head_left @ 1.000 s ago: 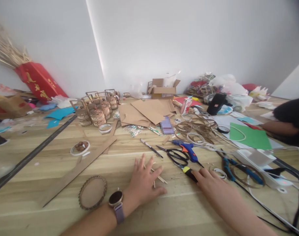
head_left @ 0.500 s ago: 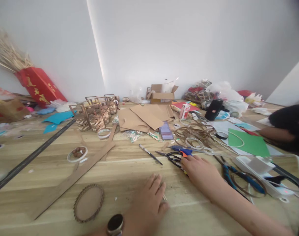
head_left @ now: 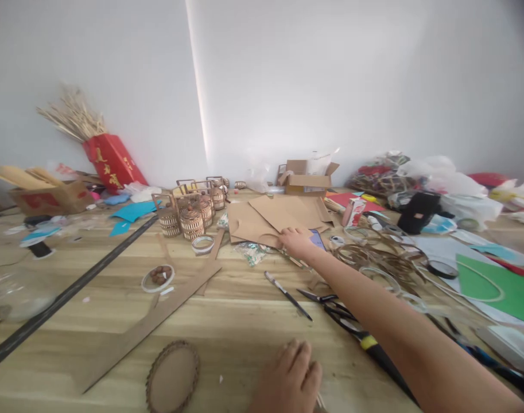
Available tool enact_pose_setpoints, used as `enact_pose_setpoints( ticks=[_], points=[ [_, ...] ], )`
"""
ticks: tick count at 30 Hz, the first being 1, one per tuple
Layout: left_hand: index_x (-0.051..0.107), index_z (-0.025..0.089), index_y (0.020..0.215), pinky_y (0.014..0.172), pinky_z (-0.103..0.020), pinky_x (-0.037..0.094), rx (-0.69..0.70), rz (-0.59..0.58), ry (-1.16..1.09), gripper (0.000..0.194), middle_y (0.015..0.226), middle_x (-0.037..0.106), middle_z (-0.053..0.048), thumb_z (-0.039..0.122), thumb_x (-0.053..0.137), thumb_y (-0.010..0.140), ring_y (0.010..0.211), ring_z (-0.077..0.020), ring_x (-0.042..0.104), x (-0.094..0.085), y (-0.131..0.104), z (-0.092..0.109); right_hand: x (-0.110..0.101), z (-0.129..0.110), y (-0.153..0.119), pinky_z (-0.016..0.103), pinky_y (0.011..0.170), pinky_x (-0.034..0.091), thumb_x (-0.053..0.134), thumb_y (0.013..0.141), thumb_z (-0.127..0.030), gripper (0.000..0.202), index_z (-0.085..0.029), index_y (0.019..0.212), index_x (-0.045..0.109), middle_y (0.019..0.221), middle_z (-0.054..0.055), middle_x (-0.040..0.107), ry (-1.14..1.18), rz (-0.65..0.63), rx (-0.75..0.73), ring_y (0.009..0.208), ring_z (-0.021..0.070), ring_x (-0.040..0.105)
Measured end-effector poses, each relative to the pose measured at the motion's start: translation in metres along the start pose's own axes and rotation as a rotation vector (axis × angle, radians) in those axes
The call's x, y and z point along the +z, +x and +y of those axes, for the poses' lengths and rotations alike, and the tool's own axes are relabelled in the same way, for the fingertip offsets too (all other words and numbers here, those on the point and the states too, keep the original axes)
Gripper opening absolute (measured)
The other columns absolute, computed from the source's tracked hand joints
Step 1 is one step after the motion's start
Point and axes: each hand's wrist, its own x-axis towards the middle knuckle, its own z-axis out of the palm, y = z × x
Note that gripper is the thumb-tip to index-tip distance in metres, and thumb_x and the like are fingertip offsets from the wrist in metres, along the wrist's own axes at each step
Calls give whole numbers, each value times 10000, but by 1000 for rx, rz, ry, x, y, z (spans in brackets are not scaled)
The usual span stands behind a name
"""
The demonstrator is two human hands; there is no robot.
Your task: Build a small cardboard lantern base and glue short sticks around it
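My right hand [head_left: 296, 242] reaches far across the table, its fingers bent over the front edge of the stacked brown cardboard sheets [head_left: 262, 215]. A blue-purple item [head_left: 317, 238] shows just behind the wrist. Low in the view, my left hand [head_left: 290, 378] rests on the wood with curled fingers, and thin pale sticks [head_left: 320, 400] poke out beside its thumb. Left of it lies an oval cardboard base [head_left: 173, 376] with a brown scalloped rim. A pen [head_left: 288, 295] lies between the hands. Black scissors [head_left: 337, 312] are partly covered by my right forearm.
Small lidded woven baskets [head_left: 191, 222] stand at the back left. A long cardboard strip [head_left: 158, 321] and a white ring with brown balls [head_left: 158, 277] lie nearer. Coiled brown strips [head_left: 365, 255], green paper [head_left: 498, 287] and a black speaker-like object [head_left: 419, 212] occupy the right.
My right hand has gone from beside the scissors forward and left to the cardboard sheets. My left hand's fingers look more curled. The view has shifted, so things appear lower and further right.
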Motion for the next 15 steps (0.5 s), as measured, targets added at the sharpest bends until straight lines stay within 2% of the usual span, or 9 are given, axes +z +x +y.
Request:
enact_pose_setpoints(
  ticks=[2, 4, 7, 9, 11, 13, 15],
  points=[
    [641, 201, 1097, 826, -336, 598, 35, 142, 90, 260, 1168, 734, -102, 390, 508, 977, 1058, -263, 705, 21, -4, 1, 2, -8, 8, 438, 892, 538, 594, 953, -338, 312, -185, 1225, 594, 1261, 92, 603, 11, 34, -111, 1060, 222, 621],
    [637, 203, 1048, 798, -326, 598, 41, 220, 138, 180, 1090, 760, -89, 284, 492, 979, 1005, -247, 724, 34, -4, 2, 2, -13, 12, 428, 881, 543, 590, 955, -337, 295, -190, 1211, 600, 1246, 85, 611, 13, 67, -182, 1040, 213, 627],
    [637, 203, 1013, 801, -315, 595, -2, 281, 137, 193, 1057, 767, -79, 253, 452, 989, 996, -230, 721, 34, -2, 6, -7, -10, 12, 424, 881, 530, 602, 947, -335, 254, -165, 1133, 629, 1164, 71, 645, 5, 138, -211, 1010, 205, 634],
    [639, 208, 1023, 837, -313, 586, -23, 230, 111, 211, 1090, 757, -72, 275, 440, 1000, 1037, -223, 702, 23, 2, 10, -18, -2, 5, 434, 923, 484, 590, 948, -294, 180, -144, 1024, 657, 1059, 65, 676, -3, 218, -182, 1017, 212, 625],
    [636, 214, 1055, 888, -323, 570, -80, 111, 89, 200, 1159, 732, -72, 268, 452, 998, 1094, -224, 675, 6, 7, 14, -31, 8, -11, 424, 962, 409, 525, 949, -187, 165, -131, 925, 678, 956, 115, 705, -6, 318, -140, 1012, 237, 611],
    [614, 221, 1155, 958, -342, 537, -154, 9, 57, 220, 1263, 680, -82, 255, 474, 988, 1171, -233, 631, -16, 12, 16, -44, 16, -35, 410, 981, 360, 475, 959, -187, 207, -170, 938, 679, 958, 103, 720, -6, 404, -144, 1007, 234, 603],
    [584, 226, 1236, 1053, -421, 466, -124, -88, -20, 325, 1388, 579, -118, 404, 481, 985, 1307, -298, 515, -39, 16, 15, -53, 22, -66, 387, 968, 352, 458, 949, -182, 224, -205, 902, 676, 917, 79, 729, -10, 463, -167, 962, 225, 612]
  ],
)
